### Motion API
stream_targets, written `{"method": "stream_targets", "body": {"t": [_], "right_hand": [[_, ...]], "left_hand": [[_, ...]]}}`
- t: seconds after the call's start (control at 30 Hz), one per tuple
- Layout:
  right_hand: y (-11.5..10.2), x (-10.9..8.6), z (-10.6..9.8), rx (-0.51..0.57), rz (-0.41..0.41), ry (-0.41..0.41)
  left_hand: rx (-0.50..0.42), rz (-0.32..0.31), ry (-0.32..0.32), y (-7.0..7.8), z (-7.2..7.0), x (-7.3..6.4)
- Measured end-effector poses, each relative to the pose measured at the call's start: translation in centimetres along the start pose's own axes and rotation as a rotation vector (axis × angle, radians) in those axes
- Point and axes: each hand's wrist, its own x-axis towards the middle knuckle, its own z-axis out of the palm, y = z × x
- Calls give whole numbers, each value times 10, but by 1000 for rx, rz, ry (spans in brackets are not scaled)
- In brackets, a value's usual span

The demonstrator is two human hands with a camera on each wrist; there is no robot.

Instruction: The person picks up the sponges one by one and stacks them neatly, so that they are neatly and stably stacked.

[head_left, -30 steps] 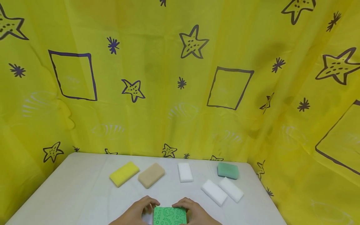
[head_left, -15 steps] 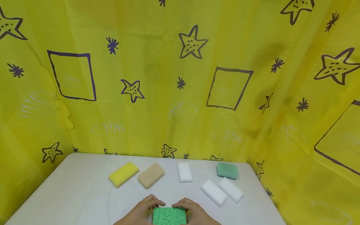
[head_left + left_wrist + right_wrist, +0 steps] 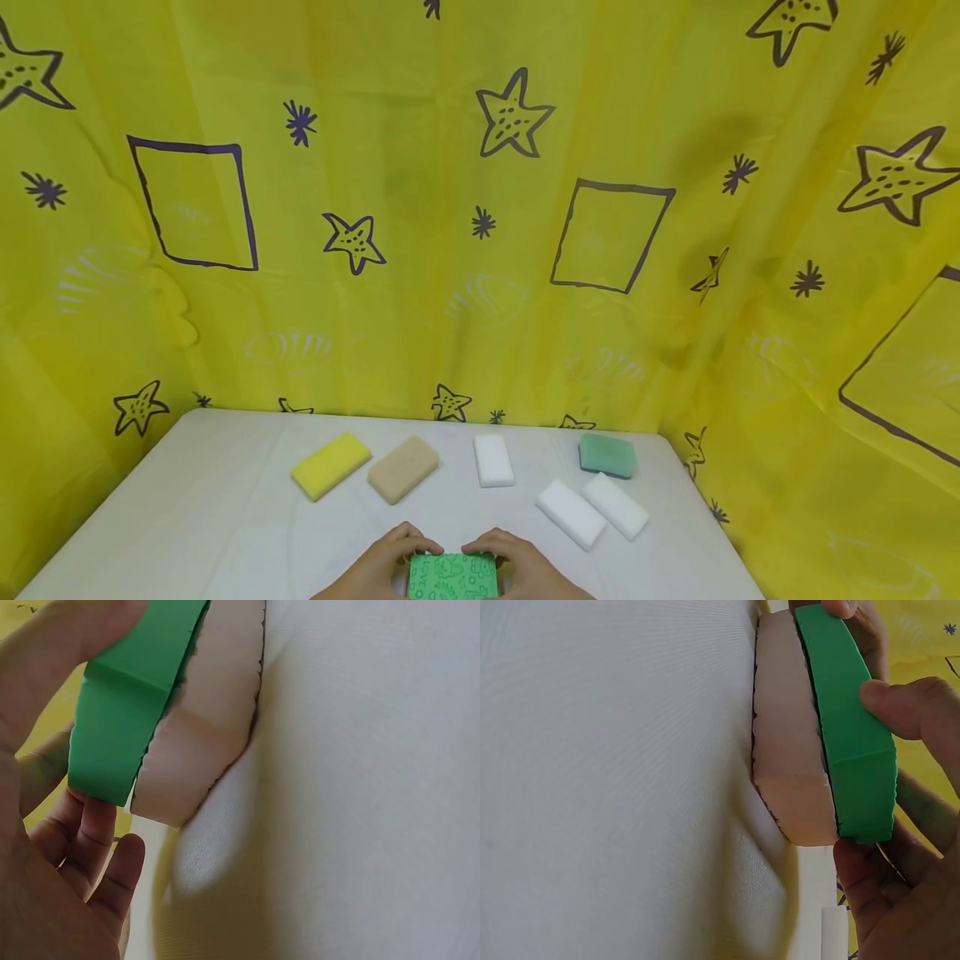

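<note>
A green sponge (image 3: 453,577) with printed doodles and the word LOVE lies flat at the bottom middle of the head view. Under it, a pale pink sponge (image 3: 789,735) rests on the white table, its edge roughly lined up with the green one. My left hand (image 3: 378,568) grips the green sponge's left end, thumb on the near side and fingers round the far corner. At the opposite end my right hand (image 3: 531,570) holds it the same way; its thumb (image 3: 900,705) presses the near side in the right wrist view. The pink sponge is hidden in the head view.
Farther back on the white table (image 3: 187,517) lie a yellow sponge (image 3: 332,466), a tan sponge (image 3: 403,469), a white sponge (image 3: 493,461), two more white sponges side by side at right, and a green scouring sponge (image 3: 607,455). A yellow patterned curtain (image 3: 420,333) stands behind.
My left hand has shifted slightly right, its fingertips moving in along the green sponge's far edge. The right hand and the sponges stay nearly where they were.
</note>
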Motion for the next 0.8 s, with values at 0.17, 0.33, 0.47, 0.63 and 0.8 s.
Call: {"method": "stream_targets", "body": {"t": [0.17, 0.33, 0.47, 0.63, 0.8], "right_hand": [[0, -1, -2, -7, 0, -8], [-1, -2, -4, -2, 7, -17], [-3, -4, -8, -10, 18, -4], [-3, -11, -23, -80, -2, 76], [-4, -19, -43, -173, 23, 196]], "left_hand": [[-16, -23, -7, -1, 0, 0], [-10, -38, -8, 0, 0, 0], [-6, -41, -2, -1, 1, 0], [-5, -32, 4, -3, 1, 0], [-23, -60, -4, -7, 2, -1]]}}
